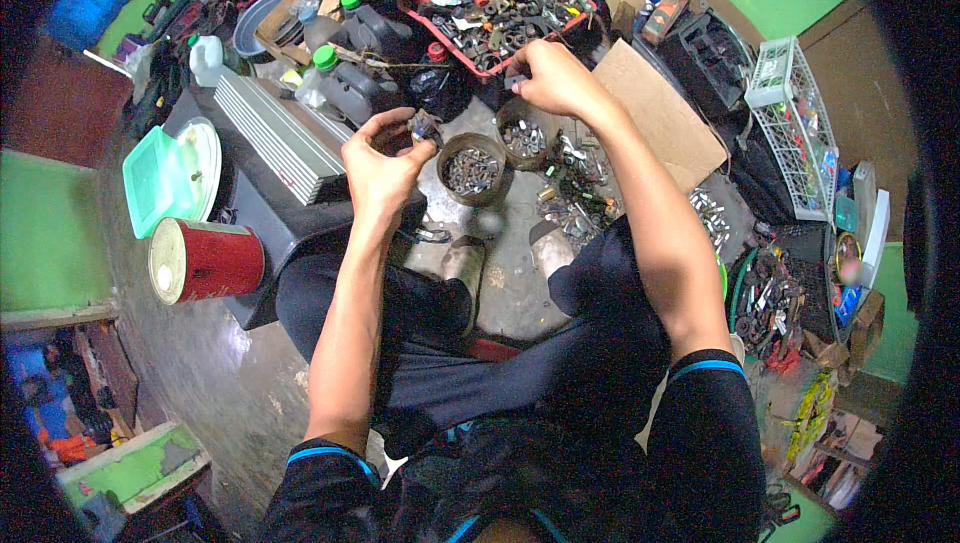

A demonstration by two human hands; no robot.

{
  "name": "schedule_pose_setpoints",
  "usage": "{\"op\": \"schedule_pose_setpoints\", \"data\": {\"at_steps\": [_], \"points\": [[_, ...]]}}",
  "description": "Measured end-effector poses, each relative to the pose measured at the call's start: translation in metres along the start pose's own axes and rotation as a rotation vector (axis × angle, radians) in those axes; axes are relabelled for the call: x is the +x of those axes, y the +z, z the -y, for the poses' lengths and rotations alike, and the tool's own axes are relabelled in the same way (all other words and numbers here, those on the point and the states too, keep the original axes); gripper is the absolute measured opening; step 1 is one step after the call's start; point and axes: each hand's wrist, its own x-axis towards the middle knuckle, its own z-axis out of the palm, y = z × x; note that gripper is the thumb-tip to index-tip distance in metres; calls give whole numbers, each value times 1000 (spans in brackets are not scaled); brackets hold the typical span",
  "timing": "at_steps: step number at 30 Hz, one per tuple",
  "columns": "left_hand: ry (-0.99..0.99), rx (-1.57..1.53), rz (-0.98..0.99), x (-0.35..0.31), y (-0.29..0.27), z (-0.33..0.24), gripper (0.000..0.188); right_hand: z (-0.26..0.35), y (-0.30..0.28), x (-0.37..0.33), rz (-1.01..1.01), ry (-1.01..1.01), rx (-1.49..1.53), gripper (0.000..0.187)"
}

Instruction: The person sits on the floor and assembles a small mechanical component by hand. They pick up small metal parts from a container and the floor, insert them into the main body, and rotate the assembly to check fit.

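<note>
Two hands are hovering apart from each other above the floor (520,314). The left hand (376,175) is pinching a small dark part (424,130) between the thumb and the fingers, so this part is hanging in the air, to the far left of the nearer tin (474,199). The right hand (552,81) is bending its fingers at the near edge of a red tray (462,55), which is holding a big heap of mixed dark parts (505,13); I cannot tell if these fingers are closing on something. A farther tin (528,162) is standing just beside the nearer one, a little to the right, and both are containing small metal pieces. More loose metal pieces (578,198) are lying on the floor to the right of the tins. A brown cardboard sheet (665,118) is lying to the right, beyond the right forearm. On the left side, a stack of pale slats (280,138) is lying beyond a red can (225,263), and a turquoise tray (150,186) is resting farther left. On the right side, a white basket (790,93) is standing tilted.
</note>
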Motion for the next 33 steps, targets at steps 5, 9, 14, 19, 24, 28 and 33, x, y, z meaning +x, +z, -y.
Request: {"op": "schedule_pose_setpoints", "data": {"at_steps": [5, 9, 14, 19, 24, 28, 33], "points": [[-79, -220, 33, 3, 3, 10, 45, -15, 1, 8, 154, 48, -122, 22], [-314, -448, 145, 1, 4, 13, 38, -29, 2, 12, 203, 121, -230, 28], [-326, -780, 300, -1, 8, 18, 41, -25, 0, 10, 34, 137, -285, 28], [-247, -872, 301, -4, 11, 3, 46, 28, -22, -8, -83, -177, 199, 26], [-39, -693, 78, -7, 15, -3, 62, 77, -10, -31, -211, -409, 467, 33], [95, -664, 62, -4, 17, 11, 60, 89, 1, -37, -315, -500, 418, 29], [158, -596, 5, -4, 19, 14, 59, 93, 2, -43, -327, -414, 359, 26]]}}
